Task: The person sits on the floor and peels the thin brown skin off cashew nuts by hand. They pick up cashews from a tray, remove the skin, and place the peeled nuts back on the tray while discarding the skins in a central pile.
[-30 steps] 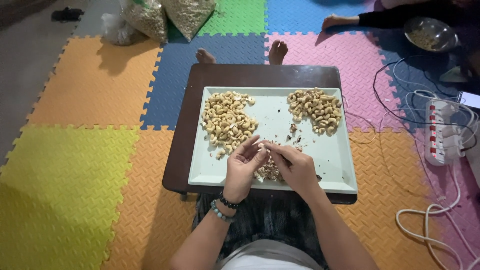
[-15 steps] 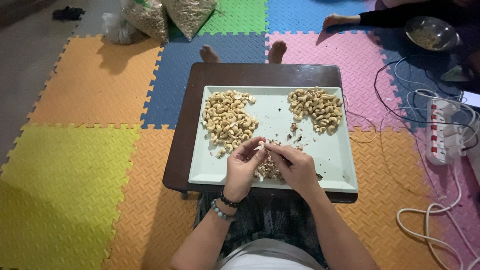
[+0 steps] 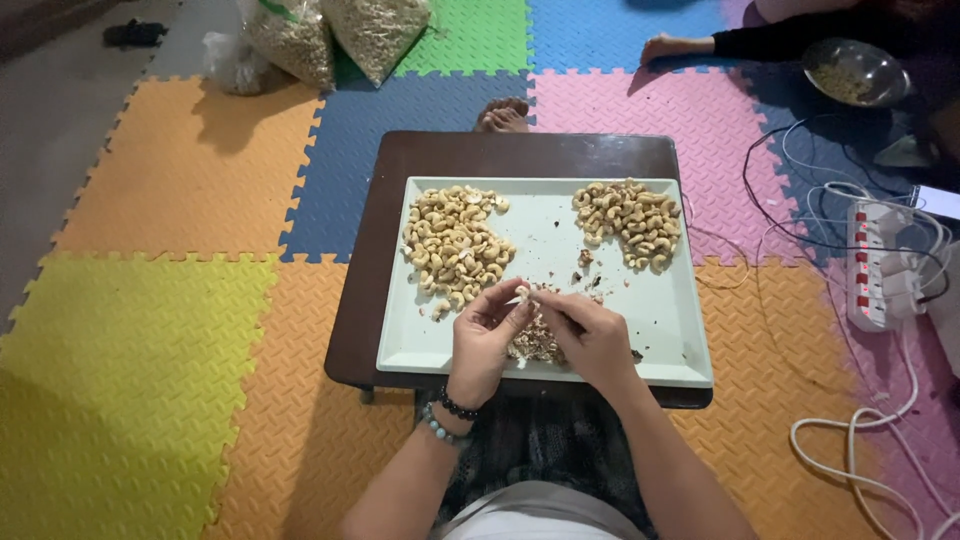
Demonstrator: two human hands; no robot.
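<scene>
A pale tray (image 3: 660,310) lies on a small dark low table (image 3: 520,155). One heap of cashew nuts (image 3: 455,240) sits at the tray's left, a second heap (image 3: 630,220) at its right. My left hand (image 3: 482,340) pinches a single cashew nut (image 3: 521,295) at its fingertips over the tray's near middle. My right hand (image 3: 590,335) meets it there, fingers closed on the same nut, possibly with a thin tool that is too small to make out. Under both hands lies a small pile of brown peelings (image 3: 535,345).
Two clear bags of nuts (image 3: 330,35) rest on the foam mats at the far left. Another person's hand (image 3: 670,45) and a metal bowl (image 3: 855,70) are at the far right. A power strip (image 3: 880,265) with white cables lies to the right.
Both hands stay together over the tray's near middle, with only slight finger movement on the nut. The heaps have not changed.
</scene>
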